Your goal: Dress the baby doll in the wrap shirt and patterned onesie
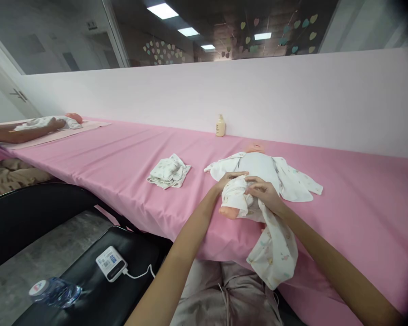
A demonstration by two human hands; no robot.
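A baby doll (256, 163) lies on its back on the pink-covered table, head away from me and feet toward me. Its white long-sleeved top (294, 181) has both sleeves spread out. White printed baby pants (275, 256) cover one leg, whose bare foot (229, 212) pokes out; the other pant leg hangs loose over the table edge. My left hand (229, 180) grips the pants at the far side of the covered leg. With its fingers pinched, my right hand (265, 194) holds the pants fabric close by. The doll's second leg is mostly hidden.
Folded printed cloths (169, 172) lie left of the doll. A cream bottle (220, 126) stands by the wall. Another person's arm (23, 133) reaches to a second doll (71, 118) at far left. A black chair (132, 253) holds a white device (111, 263) and water bottle (56, 292).
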